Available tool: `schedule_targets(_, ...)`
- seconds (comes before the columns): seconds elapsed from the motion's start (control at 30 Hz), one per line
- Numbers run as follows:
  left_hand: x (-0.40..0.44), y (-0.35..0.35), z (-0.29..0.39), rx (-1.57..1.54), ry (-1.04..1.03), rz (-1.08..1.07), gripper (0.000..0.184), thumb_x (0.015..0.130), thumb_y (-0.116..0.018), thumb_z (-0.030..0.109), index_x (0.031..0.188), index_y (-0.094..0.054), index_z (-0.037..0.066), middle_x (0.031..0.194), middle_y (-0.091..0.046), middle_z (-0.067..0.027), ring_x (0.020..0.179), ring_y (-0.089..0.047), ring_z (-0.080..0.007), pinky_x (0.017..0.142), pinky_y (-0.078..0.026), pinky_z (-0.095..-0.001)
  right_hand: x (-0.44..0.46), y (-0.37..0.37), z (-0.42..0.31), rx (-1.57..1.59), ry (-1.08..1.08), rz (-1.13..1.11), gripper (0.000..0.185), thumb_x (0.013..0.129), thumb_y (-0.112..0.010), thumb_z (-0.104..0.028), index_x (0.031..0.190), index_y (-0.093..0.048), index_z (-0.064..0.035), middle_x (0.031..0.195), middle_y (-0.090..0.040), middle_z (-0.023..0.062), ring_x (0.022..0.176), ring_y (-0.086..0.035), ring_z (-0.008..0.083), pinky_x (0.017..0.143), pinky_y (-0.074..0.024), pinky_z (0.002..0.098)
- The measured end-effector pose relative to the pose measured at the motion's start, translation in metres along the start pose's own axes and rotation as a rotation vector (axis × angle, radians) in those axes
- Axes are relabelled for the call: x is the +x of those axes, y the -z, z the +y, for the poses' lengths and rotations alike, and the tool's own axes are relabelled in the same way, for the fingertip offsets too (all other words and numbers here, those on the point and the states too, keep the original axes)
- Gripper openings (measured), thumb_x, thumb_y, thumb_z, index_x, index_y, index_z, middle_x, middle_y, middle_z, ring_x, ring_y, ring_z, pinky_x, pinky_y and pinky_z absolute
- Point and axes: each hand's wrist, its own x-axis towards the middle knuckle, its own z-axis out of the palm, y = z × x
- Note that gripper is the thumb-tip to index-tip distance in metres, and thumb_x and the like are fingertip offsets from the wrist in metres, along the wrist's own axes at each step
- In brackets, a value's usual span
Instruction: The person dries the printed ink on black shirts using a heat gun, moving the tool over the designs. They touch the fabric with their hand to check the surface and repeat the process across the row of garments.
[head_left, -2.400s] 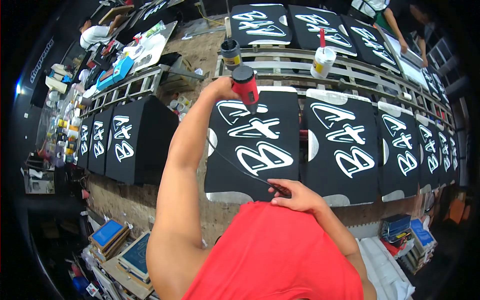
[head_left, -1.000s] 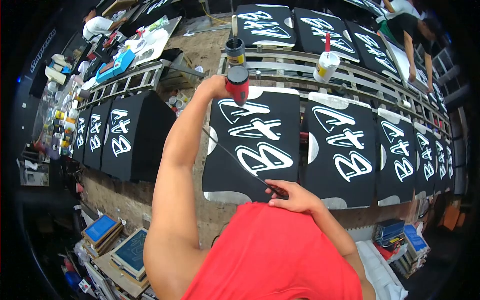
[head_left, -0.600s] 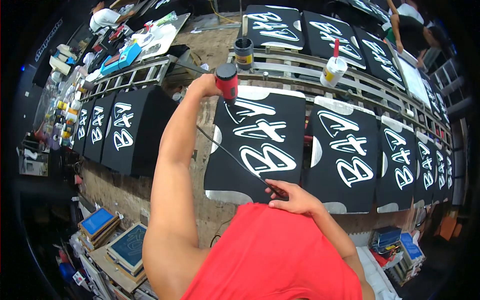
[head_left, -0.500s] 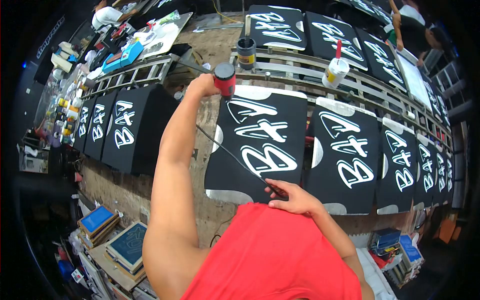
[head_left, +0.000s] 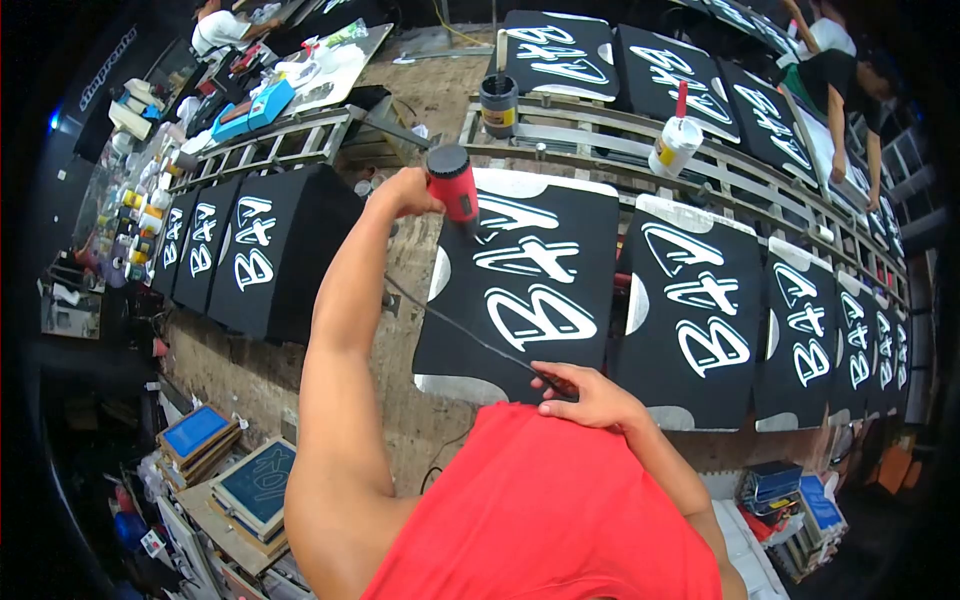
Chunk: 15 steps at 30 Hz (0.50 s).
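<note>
My left hand [head_left: 408,190], at the end of an outstretched arm, is closed around a red heat gun [head_left: 457,190] with a black round end. The gun hangs over the top letter of a black fabric piece [head_left: 570,340] with white lettering, laid flat on a board with silvery corners showing. My right hand [head_left: 595,400] is near my waist, at the near edge of that piece, its fingers closed on a black power cord [head_left: 460,325]. The cord runs slantwise across the fabric toward my left forearm, which hides part of it.
More lettered black pieces [head_left: 695,290] line up to the right, others [head_left: 250,250] to the left. A dark paint tub [head_left: 498,105] and a white tub [head_left: 676,148] stand on the rack behind. Framed screens [head_left: 258,485] lie low left. Co-workers [head_left: 835,85] are at the far side.
The heat gun has come slightly toward me, further over the top letter. My right hand stays put with the cord. A co-worker at far right has shifted, arms now lower.
</note>
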Motion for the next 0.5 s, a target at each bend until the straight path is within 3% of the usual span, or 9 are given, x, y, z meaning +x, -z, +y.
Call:
schedule_targets(0.07,-0.010,0.007,0.008,-0.246,0.047,-0.228,0.051,0.070,-0.090,0.038,0.108,-0.079,0.005,0.097,-0.079,-0.0187,0.090,-0.077,-0.0324,0.086,-0.059,-0.0443,-0.002,-0.001,-0.001,-0.023,-0.034,-0.012,0.077,0.091,-0.081,-0.021,0.156,-0.046,0.0002,0.131,-0.067,0.0103,0.102,-0.061,0.0148,0.097,-0.0521,0.0312)
schedule_targets(0.2,-0.013,-0.001,0.015,-0.118,0.034,-0.134,0.051,0.071,-0.090,0.036,0.107,-0.079,0.003,0.094,-0.079,-0.0173,0.083,-0.078,-0.0293,0.083,-0.060,-0.0426,-0.003,-0.001,0.000,-0.004,-0.030,-0.017,0.075,0.091,-0.080,-0.020,0.155,-0.047,0.0006,0.130,-0.068,0.0105,0.102,-0.061,0.0146,0.097,-0.0523,0.0309)
schedule_targets(0.3,-0.012,-0.004,0.018,-0.205,0.034,-0.275,0.051,0.071,-0.089,0.036,0.108,-0.078,0.002,0.097,-0.079,-0.0176,0.087,-0.078,-0.0305,0.085,-0.059,-0.0436,-0.005,-0.001,0.000,-0.015,-0.027,-0.019,0.075,0.091,-0.081,-0.021,0.155,-0.047,0.0008,0.130,-0.068,0.0109,0.102,-0.062,0.0145,0.097,-0.0525,0.0305)
schedule_targets(0.37,-0.018,-0.004,0.026,-0.096,-0.045,-0.069,0.051,0.072,-0.088,0.036,0.107,-0.078,0.001,0.097,-0.079,-0.0186,0.089,-0.077,-0.0318,0.086,-0.059,-0.0439,-0.007,-0.001,-0.001,-0.009,-0.013,-0.013,0.075,0.091,-0.081,-0.021,0.155,-0.047,0.0002,0.129,-0.069,0.0113,0.102,-0.062,0.0146,0.097,-0.0529,0.0310)
schedule_targets(0.4,-0.014,-0.005,0.026,-0.095,-0.048,-0.070,0.051,0.072,-0.088,0.036,0.107,-0.078,0.001,0.097,-0.079,-0.0186,0.089,-0.077,-0.0318,0.086,-0.059,-0.0439,-0.007,-0.002,-0.001,-0.008,-0.013,-0.010,0.075,0.091,-0.081,-0.021,0.155,-0.047,0.0002,0.129,-0.069,0.0113,0.102,-0.062,0.0146,0.097,-0.0529,0.0310)
schedule_targets(0.5,-0.002,-0.006,0.028,-0.261,0.038,-0.260,0.054,0.070,-0.088,0.039,0.108,-0.078,0.002,0.105,-0.078,-0.0207,0.103,-0.074,-0.0366,0.093,-0.057,-0.0457,-0.008,0.000,-0.004,-0.037,-0.039,-0.015,0.072,0.093,-0.080,-0.018,0.156,-0.048,-0.0035,0.130,-0.069,0.0127,0.106,-0.064,0.0150,0.101,-0.0520,0.0328)
